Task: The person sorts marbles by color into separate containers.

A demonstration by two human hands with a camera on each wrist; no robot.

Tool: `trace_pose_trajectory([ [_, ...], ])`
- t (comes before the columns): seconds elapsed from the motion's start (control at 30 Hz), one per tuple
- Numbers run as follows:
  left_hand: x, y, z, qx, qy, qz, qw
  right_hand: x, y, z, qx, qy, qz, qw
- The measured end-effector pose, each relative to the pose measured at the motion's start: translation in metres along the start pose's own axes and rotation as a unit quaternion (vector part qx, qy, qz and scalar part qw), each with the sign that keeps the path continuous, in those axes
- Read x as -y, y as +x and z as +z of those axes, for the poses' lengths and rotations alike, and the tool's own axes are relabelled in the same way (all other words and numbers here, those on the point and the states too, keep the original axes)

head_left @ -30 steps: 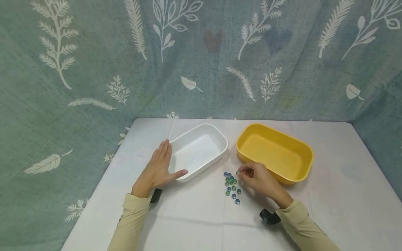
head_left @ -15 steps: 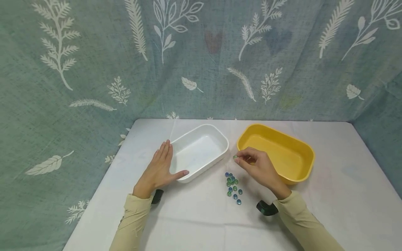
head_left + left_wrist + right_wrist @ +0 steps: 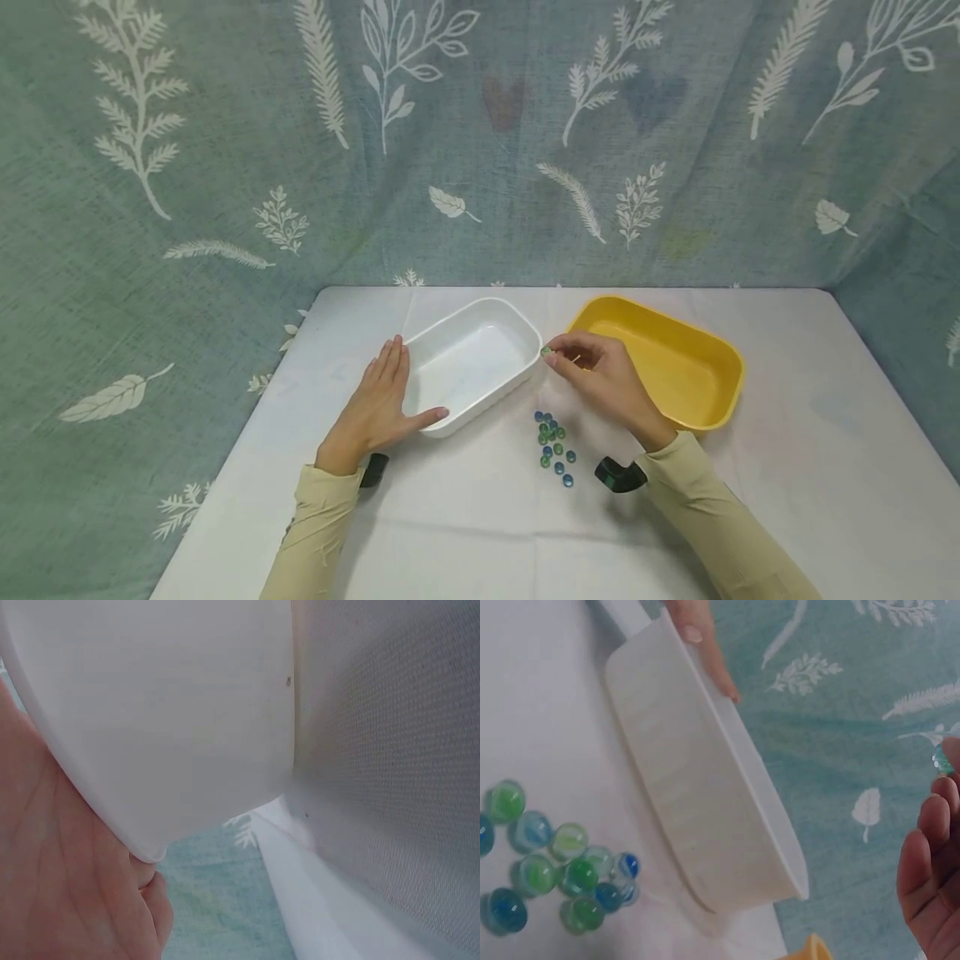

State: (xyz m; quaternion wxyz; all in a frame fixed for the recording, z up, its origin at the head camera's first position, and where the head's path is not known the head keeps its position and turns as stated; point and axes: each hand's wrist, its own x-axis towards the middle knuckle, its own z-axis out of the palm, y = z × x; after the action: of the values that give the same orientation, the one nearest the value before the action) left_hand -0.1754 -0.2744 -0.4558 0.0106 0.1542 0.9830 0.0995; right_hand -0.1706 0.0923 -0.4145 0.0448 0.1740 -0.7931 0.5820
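Observation:
My right hand point(image 3: 603, 379) pinches a green marble point(image 3: 546, 352) between thumb and fingertips, just off the right end of the white tub point(image 3: 491, 398). In the right wrist view the marble point(image 3: 941, 760) peeks out at the fingertips near the right edge. With fingers straight, my left hand point(image 3: 378, 400) rests on the left rim of the white tub, thumb along its near side. The left wrist view has the palm point(image 3: 67, 855) against the tub's rim. Several blue and green marbles point(image 3: 553, 437) lie loose on the cloth in front of the tubs. No marbles show inside the white tub.
A yellow tub point(image 3: 675, 358) stands right of the white one, partly behind my right hand and forearm. White cloth point(image 3: 450, 533) covers the table. A green leaf-patterned curtain point(image 3: 450, 150) hangs at the back and sides.
My right hand has lifted the green marble away from the loose marbles and carried it up and left, to beside the white tub's rim. The left hand has stayed in place.

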Motion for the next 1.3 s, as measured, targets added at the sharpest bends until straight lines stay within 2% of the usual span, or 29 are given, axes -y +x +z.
trace_pose_trajectory([
  [0.3,0.002,-0.001,0.001,0.000,-0.009,-0.005,1.0000,0.011,0.017,0.009,0.009,0.021,-0.007,0.9997],
  [0.63,0.002,-0.002,0.001,-0.005,-0.011,-0.003,0.9999,0.013,0.041,0.030,0.032,0.049,0.005,0.9983],
  [0.87,0.001,-0.001,0.002,-0.008,-0.013,-0.004,0.9999,0.010,0.056,0.046,0.051,0.075,-0.007,0.9959],
  [1.3,0.001,0.001,0.002,0.005,-0.010,-0.008,0.9999,0.003,0.077,0.073,0.073,0.102,0.012,0.9920],
])
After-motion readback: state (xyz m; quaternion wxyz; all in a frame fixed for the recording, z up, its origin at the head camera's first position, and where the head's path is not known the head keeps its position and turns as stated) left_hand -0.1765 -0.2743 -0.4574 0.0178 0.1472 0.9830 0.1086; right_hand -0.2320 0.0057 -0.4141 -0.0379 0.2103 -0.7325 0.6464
